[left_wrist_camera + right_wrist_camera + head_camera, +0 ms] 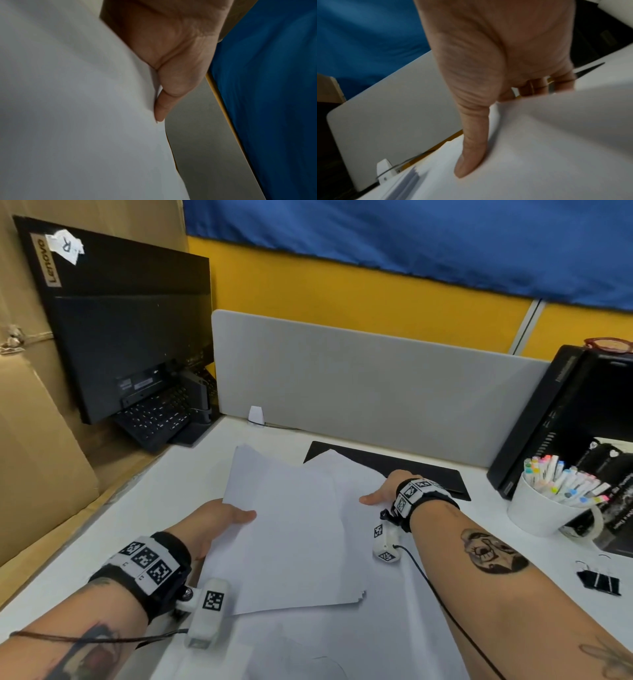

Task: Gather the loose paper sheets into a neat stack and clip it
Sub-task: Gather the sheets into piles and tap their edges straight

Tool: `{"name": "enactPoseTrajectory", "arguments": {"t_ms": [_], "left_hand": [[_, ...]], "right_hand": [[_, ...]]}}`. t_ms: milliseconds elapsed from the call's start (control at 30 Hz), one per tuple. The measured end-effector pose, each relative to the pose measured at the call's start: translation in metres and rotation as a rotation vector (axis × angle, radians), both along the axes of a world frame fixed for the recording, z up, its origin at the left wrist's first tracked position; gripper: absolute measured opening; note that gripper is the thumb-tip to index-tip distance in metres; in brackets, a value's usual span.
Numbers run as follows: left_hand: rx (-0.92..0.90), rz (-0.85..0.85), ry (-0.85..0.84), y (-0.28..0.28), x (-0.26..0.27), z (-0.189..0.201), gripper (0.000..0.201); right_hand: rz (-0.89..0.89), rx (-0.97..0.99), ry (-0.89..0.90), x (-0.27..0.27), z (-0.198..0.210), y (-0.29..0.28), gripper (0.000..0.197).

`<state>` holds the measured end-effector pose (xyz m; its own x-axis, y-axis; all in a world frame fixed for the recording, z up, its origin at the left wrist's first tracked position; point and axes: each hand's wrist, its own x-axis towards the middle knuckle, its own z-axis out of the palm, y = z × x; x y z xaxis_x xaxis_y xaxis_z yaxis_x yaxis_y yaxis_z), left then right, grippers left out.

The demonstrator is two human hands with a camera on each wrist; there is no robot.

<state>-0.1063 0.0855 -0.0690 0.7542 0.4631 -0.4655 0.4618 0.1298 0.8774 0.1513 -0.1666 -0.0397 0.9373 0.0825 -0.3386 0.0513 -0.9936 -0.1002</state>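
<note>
At the near middle of the white desk (85, 542), the paper sheets (291, 529) are lifted between both hands. The left hand (219, 518) pinches their 9 o'clock edge; its wrist view alone shows the thumb (161, 108) pressed on the paper. The right hand (383, 491) grips at 2 o'clock; only its wrist view shows fingers (537, 86) curled underneath. The binder clip (599, 582) lies at 4 o'clock, apart.

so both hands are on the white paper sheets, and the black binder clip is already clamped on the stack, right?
Not quite. Both the left hand and right hand do hold the white paper sheets, but the head view shows the black binder clip lying loose on the white desk, to the right of the right forearm, apart from the paper. Nothing is clipped yet.
</note>
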Motion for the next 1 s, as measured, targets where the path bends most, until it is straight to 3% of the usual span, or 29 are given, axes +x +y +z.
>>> {"name": "enactPoseTrajectory", "arguments": {"t_ms": [133,200,300,433,600,700,867,1000], "left_hand": [[-0.013,0.006,-0.019,-0.002,-0.001,0.000,0.026],[-0.015,0.012,-0.020,-0.002,-0.003,0.000,0.028],[-0.028,0.007,-0.019,-0.002,-0.004,0.000,0.029],[-0.060,-0.002,-0.022,0.001,-0.004,0.000,0.029],[-0.077,0.002,-0.020,0.004,-0.004,-0.001,0.030],[-0.066,0.007,-0.012,0.003,-0.003,-0.003,0.032],[-0.074,0.007,-0.007,0.004,-0.004,-0.003,0.035],[-0.072,0.003,-0.005,0.002,-0.005,-0.001,0.033]], "right_hand": [[-0.016,0.429,0.046,-0.013,0.002,0.002,0.072],[-0.006,0.549,-0.012,-0.013,0.005,0.003,0.059],[0.024,0.667,-0.180,-0.012,0.020,-0.001,0.049],[0.075,0.770,-0.465,-0.013,0.052,-0.014,0.021],[0.040,0.926,-0.655,-0.014,0.095,-0.037,0.019],[0.074,0.780,-0.469,-0.019,0.114,-0.043,0.044],[0.094,0.090,-0.199,-0.020,0.082,-0.049,0.049],[0.029,0.082,-0.186,-0.003,0.041,-0.076,0.038]]}}
